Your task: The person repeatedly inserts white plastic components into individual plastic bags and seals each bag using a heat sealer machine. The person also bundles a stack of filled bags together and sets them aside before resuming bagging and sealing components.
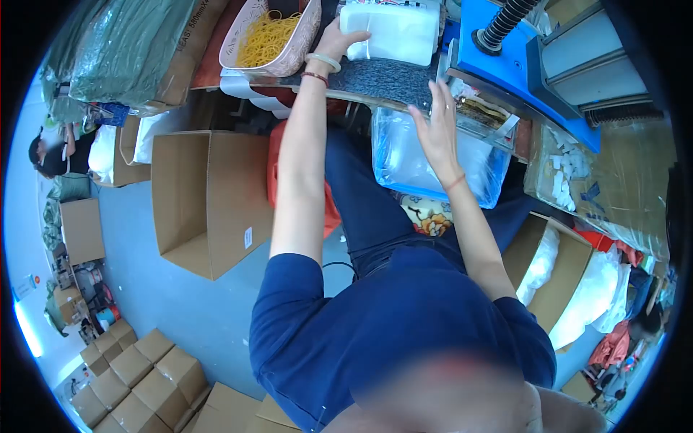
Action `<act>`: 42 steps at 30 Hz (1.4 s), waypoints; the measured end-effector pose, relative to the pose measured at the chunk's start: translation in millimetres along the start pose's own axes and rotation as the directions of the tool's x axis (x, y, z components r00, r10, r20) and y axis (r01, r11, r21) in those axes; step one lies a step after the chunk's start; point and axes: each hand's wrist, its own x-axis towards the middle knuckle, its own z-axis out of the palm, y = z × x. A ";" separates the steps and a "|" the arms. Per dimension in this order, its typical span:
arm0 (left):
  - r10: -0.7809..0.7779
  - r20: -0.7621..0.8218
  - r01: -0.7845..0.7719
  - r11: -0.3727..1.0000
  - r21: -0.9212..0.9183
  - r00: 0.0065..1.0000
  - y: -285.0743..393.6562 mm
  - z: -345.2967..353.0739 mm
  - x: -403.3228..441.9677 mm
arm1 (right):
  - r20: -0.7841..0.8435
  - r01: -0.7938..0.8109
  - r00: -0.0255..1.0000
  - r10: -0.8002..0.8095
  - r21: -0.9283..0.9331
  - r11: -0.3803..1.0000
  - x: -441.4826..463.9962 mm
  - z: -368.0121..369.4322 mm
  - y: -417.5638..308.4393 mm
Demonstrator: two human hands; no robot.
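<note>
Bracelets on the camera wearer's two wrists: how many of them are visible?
3: a pale bangle and a dark red band just behind the left hand, and a thin reddish band behind the right hand. Others may be hidden underneath.

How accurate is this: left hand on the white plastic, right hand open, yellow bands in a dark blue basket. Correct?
Not quite: the basket is pale pinkish-white, not dark blue, as the head view shows. The rest stands: left hand on the white plastic, right hand open, yellow bands in the basket.
</note>
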 end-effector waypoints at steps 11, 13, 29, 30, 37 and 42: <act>0.533 -0.303 -0.154 0.650 0.744 0.790 96.0 55.3 -51.6 | 0.173 -0.030 0.985 0.022 0.046 0.998 -46.7 -89.2 0.0; 0.580 -0.080 -0.213 0.419 0.883 0.810 75.5 76.2 -35.8 | 0.192 -0.079 0.979 0.064 0.069 0.995 -58.0 -95.3 2.5; 0.302 0.261 -0.326 0.188 0.927 0.917 11.2 92.9 -62.1 | -0.025 -0.257 0.953 0.303 -0.598 0.759 -67.6 -222.6 153.0; 0.305 0.268 -0.332 0.181 0.926 0.914 14.4 91.4 -58.5 | -0.032 -0.263 0.952 0.304 -0.594 0.760 -66.2 -223.5 157.2; 0.073 0.155 -0.164 0.149 0.975 0.985 94.7 108.2 -83.2 | -0.053 -0.134 0.990 0.130 -0.628 0.766 -40.2 -221.7 165.3; 0.477 0.247 -0.253 -0.054 0.966 0.843 53.4 105.4 -102.1 | -0.215 -0.075 0.976 -0.037 -0.491 0.868 -41.5 -218.1 149.5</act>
